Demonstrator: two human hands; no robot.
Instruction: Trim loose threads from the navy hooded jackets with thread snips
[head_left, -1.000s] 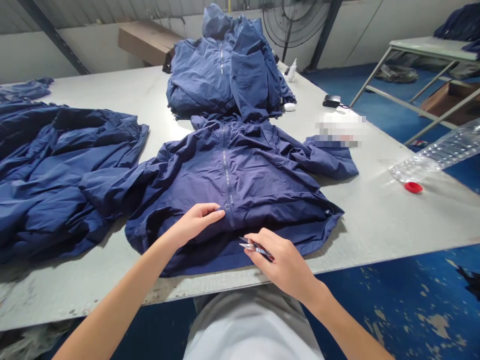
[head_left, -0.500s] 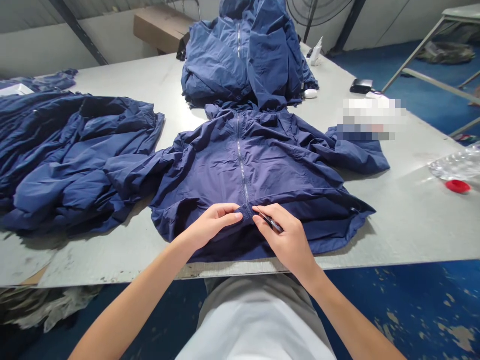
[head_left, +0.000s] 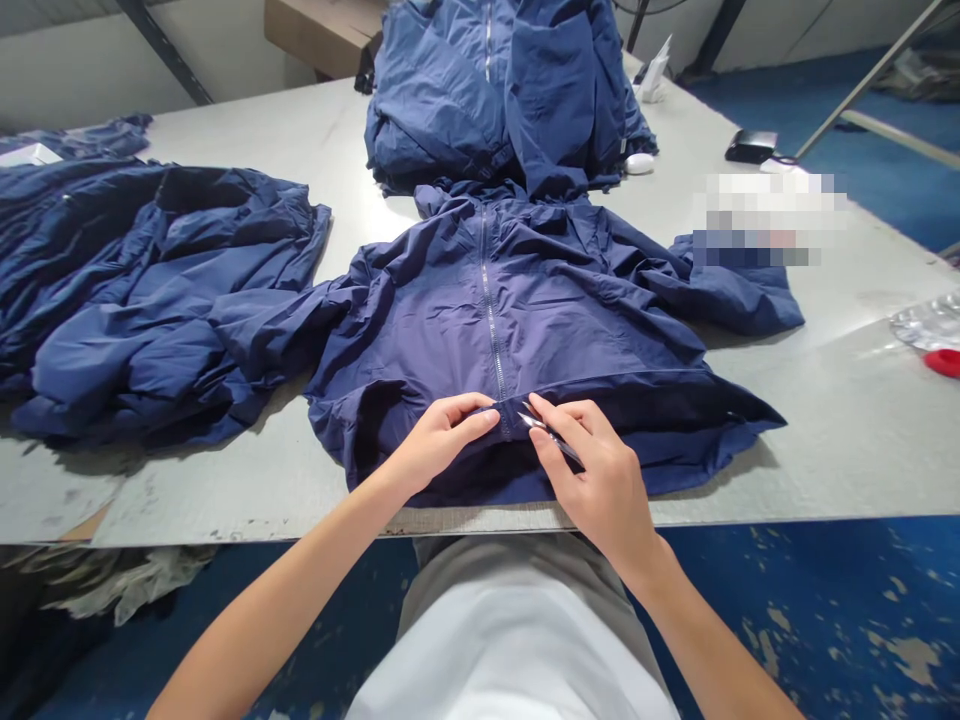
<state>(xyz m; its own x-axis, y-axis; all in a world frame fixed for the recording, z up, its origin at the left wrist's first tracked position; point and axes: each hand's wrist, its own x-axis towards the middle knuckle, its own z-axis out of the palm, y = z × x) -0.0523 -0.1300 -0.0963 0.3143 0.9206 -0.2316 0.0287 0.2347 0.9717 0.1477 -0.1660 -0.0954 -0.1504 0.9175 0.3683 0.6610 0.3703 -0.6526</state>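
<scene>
A navy zip-front jacket [head_left: 420,310] lies spread in front of me, its hem toward my body. My left hand [head_left: 450,430] pinches the fabric at the hem, just left of the lower end of the zip [head_left: 493,330]. In my right hand [head_left: 592,455] is a pair of thread snips [head_left: 556,440], mostly covered by the fingers. Their two pointed blade tips stand apart, close to the hem and directed at the left fingertips. The right thumb and forefinger lie along the snips.
Another navy garment pile [head_left: 150,300] lies on the left, touching the jacket's sleeve. More blue jackets [head_left: 442,110] are heaped behind. A white bottle [head_left: 655,75], a black box [head_left: 751,146] and a clear bottle with a red cap [head_left: 943,362] stand on the white table [head_left: 840,430].
My right hand has drawn slightly away to the right from my left, and the snips' blades now show apart. The left hand keeps its pinch on the hem. The view has tilted down.
</scene>
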